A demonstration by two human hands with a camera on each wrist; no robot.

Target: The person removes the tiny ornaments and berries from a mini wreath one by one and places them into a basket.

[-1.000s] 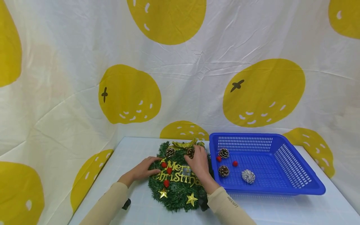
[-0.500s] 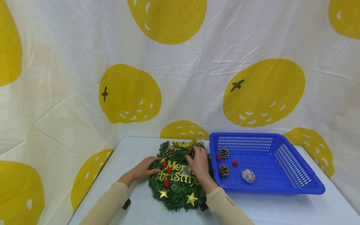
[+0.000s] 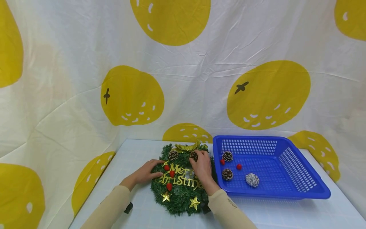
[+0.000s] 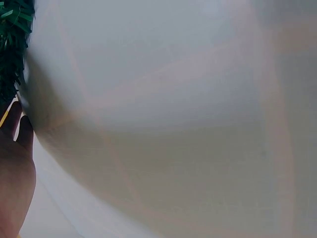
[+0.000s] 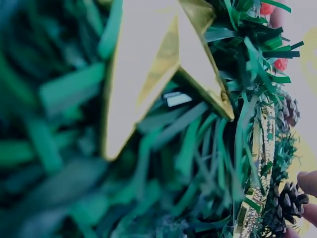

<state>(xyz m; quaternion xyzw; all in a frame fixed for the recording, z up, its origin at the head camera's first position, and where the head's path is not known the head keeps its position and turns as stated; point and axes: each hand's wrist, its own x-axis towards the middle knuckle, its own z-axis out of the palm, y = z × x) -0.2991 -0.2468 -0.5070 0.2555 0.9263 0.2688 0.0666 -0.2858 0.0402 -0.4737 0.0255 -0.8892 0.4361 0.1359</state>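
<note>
A green Christmas wreath lies on the table, with a gold "Merry Christmas" sign across its middle. Near its top right, my right hand pinches a brown pine cone. The right wrist view shows fingers on either side of that pine cone, beyond a gold star. My left hand rests at the wreath's left edge, fingers fairly straight. Another pine cone, a gold bow, red berries and gold stars decorate the wreath.
Right beside the wreath stands a blue basket. It holds brown pine cones, a whitish pine cone and red berries. A fruit-patterned cloth hangs behind the pale table.
My right hand has shifted very slightly down on the wreath, its fingers still at the pine cone. The left hand, wreath and basket keep their places.
</note>
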